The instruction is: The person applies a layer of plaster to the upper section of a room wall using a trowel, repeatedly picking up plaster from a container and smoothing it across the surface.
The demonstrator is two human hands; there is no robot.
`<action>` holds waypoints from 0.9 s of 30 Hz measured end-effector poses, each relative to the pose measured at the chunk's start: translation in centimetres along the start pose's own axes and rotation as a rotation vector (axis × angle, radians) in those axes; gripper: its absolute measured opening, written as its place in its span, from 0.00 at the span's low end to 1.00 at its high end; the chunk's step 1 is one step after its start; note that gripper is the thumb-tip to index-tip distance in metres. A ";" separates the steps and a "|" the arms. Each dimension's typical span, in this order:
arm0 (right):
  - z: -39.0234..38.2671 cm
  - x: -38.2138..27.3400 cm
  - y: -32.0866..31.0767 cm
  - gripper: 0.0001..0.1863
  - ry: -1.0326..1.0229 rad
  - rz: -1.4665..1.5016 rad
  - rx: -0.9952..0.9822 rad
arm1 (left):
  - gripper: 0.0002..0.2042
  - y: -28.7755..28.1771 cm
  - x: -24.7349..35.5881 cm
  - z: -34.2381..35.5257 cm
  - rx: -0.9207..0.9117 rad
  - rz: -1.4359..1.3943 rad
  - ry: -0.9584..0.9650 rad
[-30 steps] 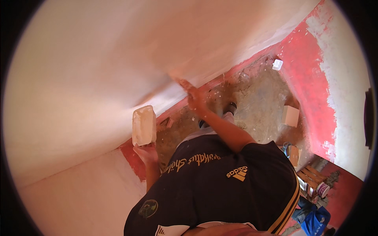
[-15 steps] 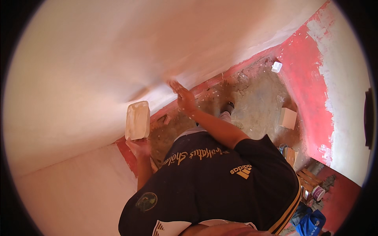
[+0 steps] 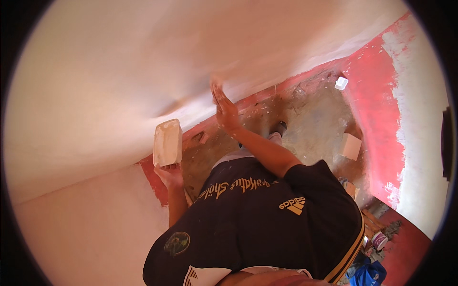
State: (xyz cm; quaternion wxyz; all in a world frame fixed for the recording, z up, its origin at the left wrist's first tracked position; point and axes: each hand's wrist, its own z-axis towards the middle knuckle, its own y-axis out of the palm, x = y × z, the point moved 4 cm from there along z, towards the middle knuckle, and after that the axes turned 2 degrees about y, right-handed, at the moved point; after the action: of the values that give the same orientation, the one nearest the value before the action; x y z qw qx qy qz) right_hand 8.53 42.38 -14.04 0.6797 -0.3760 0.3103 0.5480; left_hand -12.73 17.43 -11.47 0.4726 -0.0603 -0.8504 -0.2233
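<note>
My left hand (image 3: 170,175) grips the lower end of a pale rectangular plastic tub (image 3: 167,143), its inside smeared with whitish paste. The tub is tilted up beside the wall (image 3: 119,71), which has a cream-pink coat. To the right of the tub, my right hand (image 3: 226,112) is raised close to the wall, fingers stretched out and side by side. Their tips are smeared by motion. I make out nothing in this hand, though its palm side is partly hidden.
Bare red paint (image 3: 372,95) shows along the lower wall and on the right. On the stained floor (image 3: 310,124) are a small white container (image 3: 341,83) and a box-shaped block (image 3: 350,146). A white-and-purple bucket (image 3: 379,240) and a blue bag (image 3: 367,274) lie at lower right.
My right hand has moved up a little along the wall, its fingers now straighter. The tub in my left hand has shifted only slightly upward in view.
</note>
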 end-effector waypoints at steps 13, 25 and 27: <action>2.9 -1.0 -1.2 0.13 0.033 -0.036 0.176 | 0.31 1.0 1.3 -1.4 0.083 0.061 0.033; 12.8 2.7 -13.8 0.22 0.450 0.070 0.441 | 0.32 -0.1 2.7 -1.3 0.089 -0.020 0.067; 10.1 -0.2 -7.7 0.21 0.282 -0.163 0.290 | 0.32 -0.4 2.4 -0.1 0.076 -0.019 0.042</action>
State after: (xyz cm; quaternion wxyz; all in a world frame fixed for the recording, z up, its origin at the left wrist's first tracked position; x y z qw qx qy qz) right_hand 16.17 49.95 -7.28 0.7186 -0.3712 0.4465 0.3826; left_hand -14.06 16.79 -9.53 0.4901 -0.0295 -0.8487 -0.1966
